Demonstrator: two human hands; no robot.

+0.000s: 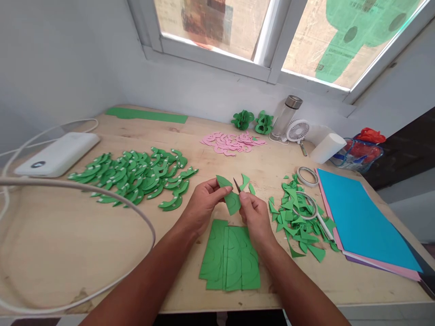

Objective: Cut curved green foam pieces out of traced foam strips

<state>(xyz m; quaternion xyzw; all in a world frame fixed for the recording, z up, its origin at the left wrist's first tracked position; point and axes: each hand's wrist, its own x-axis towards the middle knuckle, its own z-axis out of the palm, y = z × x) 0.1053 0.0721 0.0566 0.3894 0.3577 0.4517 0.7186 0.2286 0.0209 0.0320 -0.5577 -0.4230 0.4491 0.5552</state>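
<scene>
My left hand [204,199] pinches a green paper piece [230,195] above the wooden table [68,235]. My right hand [253,215] is closed round small scissors [237,184], whose dark tips poke up at the paper's edge. Just below my hands lie green paper strips [229,256] with curved lines drawn on them. A pile of green curved cut-outs [136,174] lies to the left. Green offcuts [299,217] are heaped to the right.
A white power bank [57,154] and white cable [102,192] sit at the left. Pink cut-outs [231,142], two green paper flowers [253,121], a bottle [287,115], a small fan [298,131], tape rolls [306,176] and stacked coloured sheets [360,217] lie at the right.
</scene>
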